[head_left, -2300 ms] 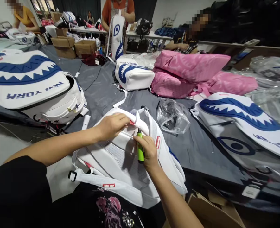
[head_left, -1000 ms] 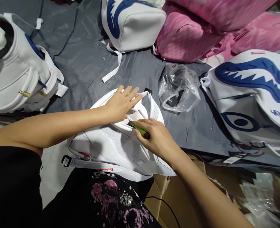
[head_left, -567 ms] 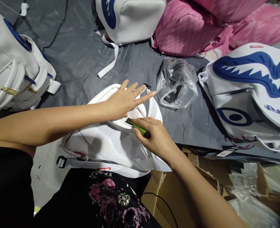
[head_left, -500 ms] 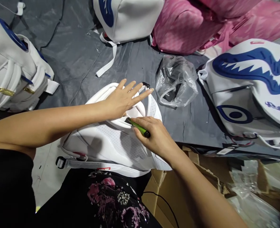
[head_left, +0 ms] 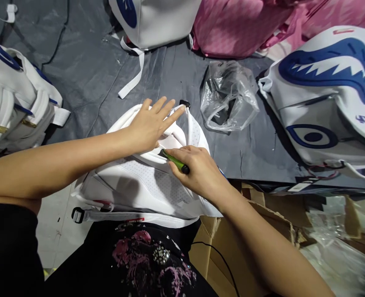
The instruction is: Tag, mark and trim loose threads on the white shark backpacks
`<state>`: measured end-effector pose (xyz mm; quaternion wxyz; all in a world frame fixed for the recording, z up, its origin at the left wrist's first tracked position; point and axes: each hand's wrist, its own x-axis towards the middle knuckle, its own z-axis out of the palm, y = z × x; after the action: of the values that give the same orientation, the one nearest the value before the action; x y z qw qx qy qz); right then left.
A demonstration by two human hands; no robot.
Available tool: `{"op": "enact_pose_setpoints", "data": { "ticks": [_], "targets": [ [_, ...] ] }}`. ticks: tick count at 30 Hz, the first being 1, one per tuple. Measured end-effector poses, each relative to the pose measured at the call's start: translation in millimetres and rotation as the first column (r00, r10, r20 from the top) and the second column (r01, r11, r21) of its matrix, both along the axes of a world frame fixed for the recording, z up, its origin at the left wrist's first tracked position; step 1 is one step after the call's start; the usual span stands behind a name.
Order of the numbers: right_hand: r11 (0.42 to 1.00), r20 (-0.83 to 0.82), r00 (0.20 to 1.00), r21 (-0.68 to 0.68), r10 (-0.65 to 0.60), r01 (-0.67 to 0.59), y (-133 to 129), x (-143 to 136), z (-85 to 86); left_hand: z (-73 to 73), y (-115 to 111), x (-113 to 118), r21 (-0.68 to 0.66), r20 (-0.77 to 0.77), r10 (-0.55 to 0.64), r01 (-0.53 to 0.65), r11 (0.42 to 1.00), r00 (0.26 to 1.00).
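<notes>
A person wore a black top (head_left: 86, 268), its left sleeve (head_left: 9, 247) cut short, with a flower print (head_left: 137, 267) in pink and dusky mauve spread across the front. A rounded cluster of glittering stones (head_left: 161, 255) sat within the print. The left hand (head_left: 148, 128) and right hand (head_left: 199, 169) were bare, as were the forearms (head_left: 77, 159).

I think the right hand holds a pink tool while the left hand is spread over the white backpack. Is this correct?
Only the colour is wrong: the head view shows a green and black tool in the right hand. The rest is right.
</notes>
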<state>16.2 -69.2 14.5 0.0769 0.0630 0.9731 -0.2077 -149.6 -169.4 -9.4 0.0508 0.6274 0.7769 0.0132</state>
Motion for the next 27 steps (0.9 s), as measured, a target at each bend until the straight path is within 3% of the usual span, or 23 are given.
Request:
{"op": "enact_pose_setpoints", "data": {
  "ticks": [10,16,22,27],
  "targets": [
    [0.996,-0.080,0.995,-0.076,-0.060,0.054,0.6,9.0,-3.8,3.5,-3.5,-9.2,-0.037,0.027,0.049,-0.048,0.998,0.998],
    [0.987,-0.127,0.990,-0.152,-0.064,0.044,-2.9,0.7,-12.7,3.7,-0.3,-12.5,-0.079,0.015,0.009,-0.007,0.997,1.000],
    [0.993,-0.109,0.992,-0.112,-0.059,0.046,-7.2,-4.3,-12.3,6.8,0.0,-12.0,-0.111,0.019,0.015,-0.013,0.994,1.000],
    [0.999,-0.076,0.996,0.006,-0.042,0.042,-13.5,-8.8,-7.1,6.8,-1.0,-11.1,-0.082,0.047,0.020,-0.016,0.997,0.999]
  ]
}}
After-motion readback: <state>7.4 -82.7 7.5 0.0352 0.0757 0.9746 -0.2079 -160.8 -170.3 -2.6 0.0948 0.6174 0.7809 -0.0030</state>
